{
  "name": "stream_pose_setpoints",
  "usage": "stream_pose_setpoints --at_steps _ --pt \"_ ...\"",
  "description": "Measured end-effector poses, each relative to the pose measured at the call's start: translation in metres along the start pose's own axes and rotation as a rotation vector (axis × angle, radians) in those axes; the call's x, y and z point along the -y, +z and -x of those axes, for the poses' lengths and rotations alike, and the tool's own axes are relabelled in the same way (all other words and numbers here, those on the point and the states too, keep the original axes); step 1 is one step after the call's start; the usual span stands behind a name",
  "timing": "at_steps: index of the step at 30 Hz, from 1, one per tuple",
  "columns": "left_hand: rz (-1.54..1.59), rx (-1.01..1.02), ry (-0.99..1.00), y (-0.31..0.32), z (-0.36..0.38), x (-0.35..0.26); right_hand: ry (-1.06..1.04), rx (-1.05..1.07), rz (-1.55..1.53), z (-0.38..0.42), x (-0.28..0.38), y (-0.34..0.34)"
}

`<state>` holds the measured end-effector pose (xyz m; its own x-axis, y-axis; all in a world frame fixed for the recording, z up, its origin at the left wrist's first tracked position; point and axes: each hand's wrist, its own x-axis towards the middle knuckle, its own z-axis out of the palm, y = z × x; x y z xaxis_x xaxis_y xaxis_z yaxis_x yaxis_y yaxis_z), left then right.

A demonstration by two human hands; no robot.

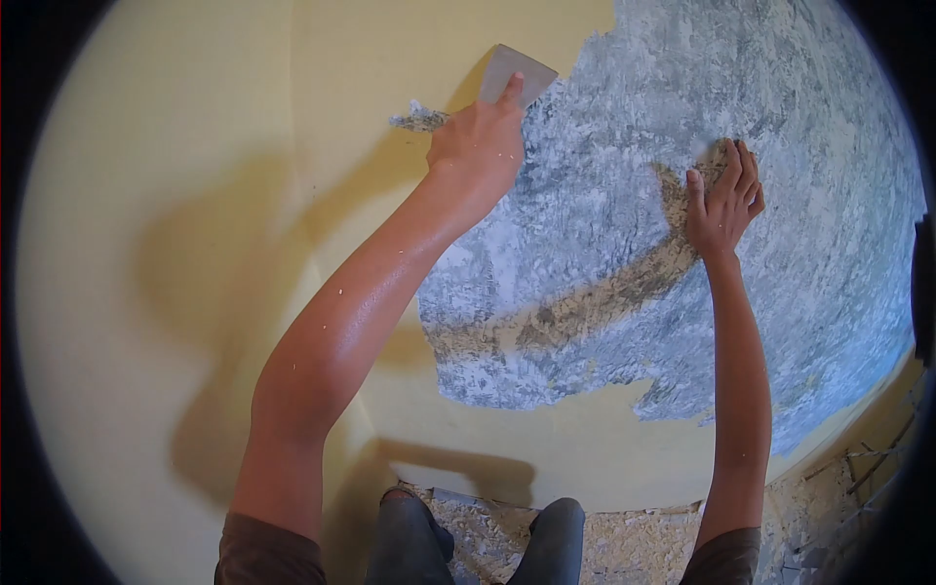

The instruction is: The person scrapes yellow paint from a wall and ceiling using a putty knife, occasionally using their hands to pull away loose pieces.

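Observation:
My left hand [478, 141] is wrapped round a scraper with a flat grey blade [517, 73], its index finger lying along the blade. The blade rests against the yellow wall layer [390, 58], beside the edge of the bared grey patch. Further right, my right hand [723, 203] presses on the mottled grey and white wall surface [604, 195] with its fingers spread, holding nothing. The scraper's handle is hidden inside my left hand. Small pale flakes cling to my left forearm.
Yellow wall continues at the left, round a corner, and below the grey patch. Pale debris [624, 546] covers the floor around my legs [551, 546]. Thin dark rods lie at the lower right, and a dark object [922, 292] stands at the right edge.

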<state>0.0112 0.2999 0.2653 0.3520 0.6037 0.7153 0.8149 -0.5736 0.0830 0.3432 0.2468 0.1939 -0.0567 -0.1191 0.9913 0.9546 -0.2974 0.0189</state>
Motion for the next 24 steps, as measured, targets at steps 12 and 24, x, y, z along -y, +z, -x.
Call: stream_pose_setpoints --at_steps 12,24 --pt "0.111 -0.018 -0.019 0.016 0.016 -0.01 -0.021 -0.026 0.002 -0.001 -0.001 0.0" --pt "0.103 -0.099 0.053 0.003 0.001 -0.027 -0.01 -0.032 -0.017 -0.001 -0.002 -0.001"
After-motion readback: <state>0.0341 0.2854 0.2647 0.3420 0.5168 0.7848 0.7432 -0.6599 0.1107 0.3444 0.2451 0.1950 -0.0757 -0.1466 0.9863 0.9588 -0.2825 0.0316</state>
